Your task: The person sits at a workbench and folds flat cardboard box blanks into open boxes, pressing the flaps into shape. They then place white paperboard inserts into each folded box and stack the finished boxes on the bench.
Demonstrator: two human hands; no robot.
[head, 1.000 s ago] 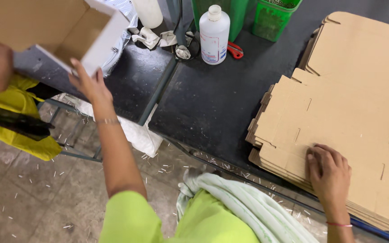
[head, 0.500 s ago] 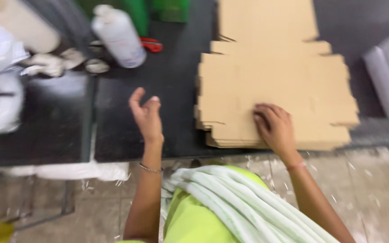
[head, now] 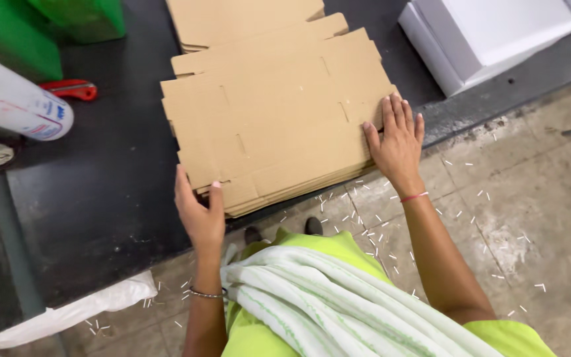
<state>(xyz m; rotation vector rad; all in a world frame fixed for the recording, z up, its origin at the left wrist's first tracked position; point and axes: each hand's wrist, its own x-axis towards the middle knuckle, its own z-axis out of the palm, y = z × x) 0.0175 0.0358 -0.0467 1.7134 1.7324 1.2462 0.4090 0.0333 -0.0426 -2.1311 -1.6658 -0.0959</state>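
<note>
A stack of flat brown cardboard box blanks (head: pixel 279 116) lies on a black table (head: pixel 100 192), overhanging its near edge. My left hand (head: pixel 199 215) is at the stack's near left corner, thumb on the top sheet and fingers along the side edge. My right hand (head: pixel 396 140) rests flat, fingers spread, on the stack's near right corner. Neither hand has lifted a sheet. A second pile of the same blanks (head: pixel 232 20) sits behind the first.
A white plastic bottle (head: pixel 11 102) lies at the left by a red-handled tool (head: pixel 67 89) and a green bin (head: pixel 47 26). White boxes (head: pixel 490 33) stand at the top right. Small white scraps litter the tiled floor (head: pixel 497 211).
My view swung right from the far-left box to the stack. My left hand came down from the air onto the stack's left corner; my right hand slid to its right corner.
</note>
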